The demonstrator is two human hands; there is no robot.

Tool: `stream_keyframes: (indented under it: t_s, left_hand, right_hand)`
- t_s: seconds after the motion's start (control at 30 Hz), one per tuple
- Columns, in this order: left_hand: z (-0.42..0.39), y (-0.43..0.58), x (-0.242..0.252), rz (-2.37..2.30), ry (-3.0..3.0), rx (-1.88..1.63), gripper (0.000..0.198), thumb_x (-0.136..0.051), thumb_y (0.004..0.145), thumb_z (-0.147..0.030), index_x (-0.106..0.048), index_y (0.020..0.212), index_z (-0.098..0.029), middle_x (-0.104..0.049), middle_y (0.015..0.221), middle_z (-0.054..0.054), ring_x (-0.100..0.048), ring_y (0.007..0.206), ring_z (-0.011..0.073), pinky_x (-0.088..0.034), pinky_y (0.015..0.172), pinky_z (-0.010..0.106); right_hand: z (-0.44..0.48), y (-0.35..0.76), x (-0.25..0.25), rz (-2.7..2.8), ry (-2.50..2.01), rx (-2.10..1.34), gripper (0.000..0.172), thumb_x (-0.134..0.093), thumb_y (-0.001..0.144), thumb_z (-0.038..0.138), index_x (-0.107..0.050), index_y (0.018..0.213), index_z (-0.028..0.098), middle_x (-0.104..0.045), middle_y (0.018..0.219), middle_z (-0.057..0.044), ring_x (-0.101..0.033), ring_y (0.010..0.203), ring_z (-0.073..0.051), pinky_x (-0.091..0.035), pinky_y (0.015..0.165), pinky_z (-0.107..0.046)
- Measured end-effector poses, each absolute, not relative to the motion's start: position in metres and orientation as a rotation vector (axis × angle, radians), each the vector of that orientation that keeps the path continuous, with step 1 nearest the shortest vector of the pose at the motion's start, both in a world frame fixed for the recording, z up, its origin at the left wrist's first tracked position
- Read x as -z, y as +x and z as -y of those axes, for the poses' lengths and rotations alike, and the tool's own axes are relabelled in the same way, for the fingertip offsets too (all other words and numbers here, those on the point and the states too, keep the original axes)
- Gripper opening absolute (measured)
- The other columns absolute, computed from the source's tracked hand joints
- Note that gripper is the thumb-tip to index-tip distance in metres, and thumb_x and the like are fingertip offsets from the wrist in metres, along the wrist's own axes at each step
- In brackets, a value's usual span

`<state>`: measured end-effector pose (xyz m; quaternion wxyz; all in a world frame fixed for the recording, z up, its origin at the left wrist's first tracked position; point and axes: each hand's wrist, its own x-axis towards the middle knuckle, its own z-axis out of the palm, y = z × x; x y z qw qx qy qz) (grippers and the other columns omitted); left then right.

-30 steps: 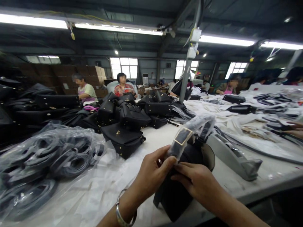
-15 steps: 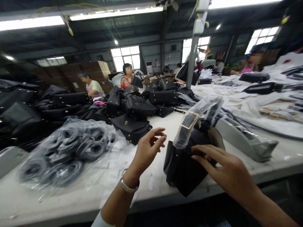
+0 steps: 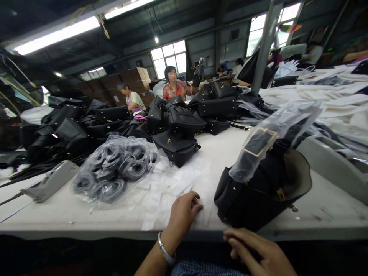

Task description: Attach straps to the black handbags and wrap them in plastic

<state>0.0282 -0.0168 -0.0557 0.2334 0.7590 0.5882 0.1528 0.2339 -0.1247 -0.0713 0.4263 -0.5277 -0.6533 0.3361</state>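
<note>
My left hand (image 3: 184, 211) hovers over or rests on the white slips (image 3: 156, 201) near the table's front edge. Its fingers are loosely curled, the thumb stands a little apart, and I see nothing held. Below the table edge is my right hand (image 3: 255, 249), fingers pressed together; whatever they may pinch is hidden. Just above it stands a black handbag (image 3: 253, 203), its top open to a light lining. Clear plastic wraps the bag's strap (image 3: 253, 153), which has a gold rectangular buckle. Neither hand visibly touches the bag.
A clear plastic bag of rolled dark straps (image 3: 115, 168) lies left, beside a grey tape dispenser (image 3: 51, 182). Another grey dispenser (image 3: 336, 165) stands right of the handbag. Black bags (image 3: 184, 119) are heaped behind, with a person (image 3: 175, 88) across the table. A metal post (image 3: 263, 53) rises right.
My right hand has left the handbag and come down to the table edge. My left hand has lowered toward the white slips. The view has turned, and the handbag's opening shows more.
</note>
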Motion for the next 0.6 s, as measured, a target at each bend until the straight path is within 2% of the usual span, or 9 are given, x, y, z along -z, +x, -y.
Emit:
stream_keyframes:
  t_s: [0.1,0.2,0.37,0.5,0.6]
  left_hand:
    - [0.018,0.026,0.052,-1.641,2.127,-0.39,0.003,-0.071,0.083,-0.024,-0.071,0.084,-0.021,-0.073,0.08,0.002,-0.066,0.078,0.0204,-0.04,0.067,0.027]
    - [0.025,0.025,0.052,-1.681,2.181,-0.361,0.005,-0.071,0.084,-0.025,-0.071,0.087,-0.021,-0.072,0.087,0.004,-0.065,0.082,0.0216,-0.039,0.067,0.029]
    - [0.029,0.027,0.053,-1.703,2.281,-0.297,0.005,-0.065,0.088,-0.023,-0.069,0.087,-0.022,-0.07,0.086,0.002,-0.064,0.08,0.0197,-0.04,0.066,0.028]
    - [0.026,0.024,0.055,-1.664,2.329,-0.302,0.009,-0.058,0.09,-0.019,-0.067,0.088,-0.021,-0.068,0.087,0.003,-0.063,0.081,0.0189,-0.042,0.069,0.028]
    - [0.032,0.016,0.055,-1.598,2.328,-0.452,0.011,-0.054,0.09,-0.014,-0.063,0.085,-0.02,-0.064,0.083,0.002,-0.061,0.079,0.0172,-0.044,0.072,0.027]
  right_hand:
    - [0.12,0.218,0.079,1.541,-1.38,-1.094,0.034,-0.057,0.091,0.047,-0.079,0.107,0.026,-0.075,0.066,-0.002,-0.072,0.061,-0.02,-0.058,0.061,-0.025]
    - [0.117,0.204,0.089,1.438,-1.407,-1.284,0.045,-0.055,0.091,0.05,-0.075,0.117,0.02,-0.073,0.06,-0.002,-0.07,0.057,-0.02,-0.056,0.058,-0.027]
    - [0.112,0.19,0.095,1.335,-1.362,-1.43,0.055,-0.054,0.091,0.05,-0.066,0.13,0.013,-0.072,0.067,-0.004,-0.071,0.06,-0.02,-0.056,0.058,-0.029]
    - [0.113,0.187,0.096,1.266,-1.335,-1.448,0.056,-0.056,0.091,0.053,-0.066,0.129,0.013,-0.073,0.07,-0.005,-0.071,0.064,-0.021,-0.057,0.062,-0.032]
    - [0.114,0.185,0.099,1.164,-1.301,-1.49,0.062,-0.056,0.089,0.058,-0.066,0.128,0.01,-0.073,0.07,-0.006,-0.07,0.064,-0.021,-0.056,0.061,-0.031]
